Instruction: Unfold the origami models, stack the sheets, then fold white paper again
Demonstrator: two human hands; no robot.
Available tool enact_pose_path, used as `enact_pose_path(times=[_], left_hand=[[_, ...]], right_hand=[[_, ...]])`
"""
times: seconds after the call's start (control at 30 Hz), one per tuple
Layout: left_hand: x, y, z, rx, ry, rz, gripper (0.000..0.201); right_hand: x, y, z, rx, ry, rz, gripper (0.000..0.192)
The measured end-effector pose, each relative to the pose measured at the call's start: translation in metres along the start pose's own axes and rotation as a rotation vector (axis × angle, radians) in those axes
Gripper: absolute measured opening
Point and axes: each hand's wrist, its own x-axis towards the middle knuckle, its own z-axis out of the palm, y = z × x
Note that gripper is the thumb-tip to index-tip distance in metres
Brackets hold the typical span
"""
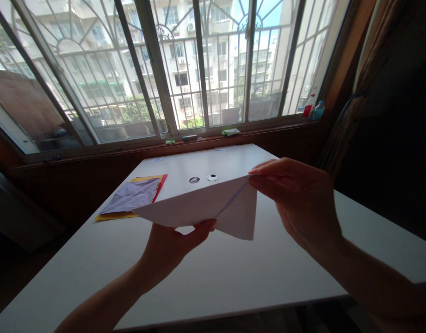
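A folded sheet of white paper (188, 206) is held up above the white table, with a slanting fold edge running down from its right corner. My left hand (178, 238) grips its lower edge, the thumb in front and the other fingers partly hidden behind the sheet. At the upper right corner, my right hand (299, 194) pinches the paper between thumb and fingers. A loose flap (238, 217) hangs below the fold, between the two hands.
On the white table (206, 282), a stack of creased papers (131, 196), whitish over yellow and red, lies at the left. Two small round pieces, one a black-and-white eye shape (212, 177), sit beyond the sheet. Bottles (318, 110) and small packets (231, 132) stand along the windowsill.
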Motion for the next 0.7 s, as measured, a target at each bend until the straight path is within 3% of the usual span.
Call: enact_pose_path(times=[0.7], left_hand=[[0.0013,0.0023,-0.0001,0.027,-0.005,0.005,0.018]], right_hand=[[-0.0001,-0.0002,-0.0007,0.072,-0.054,-0.001,0.015]])
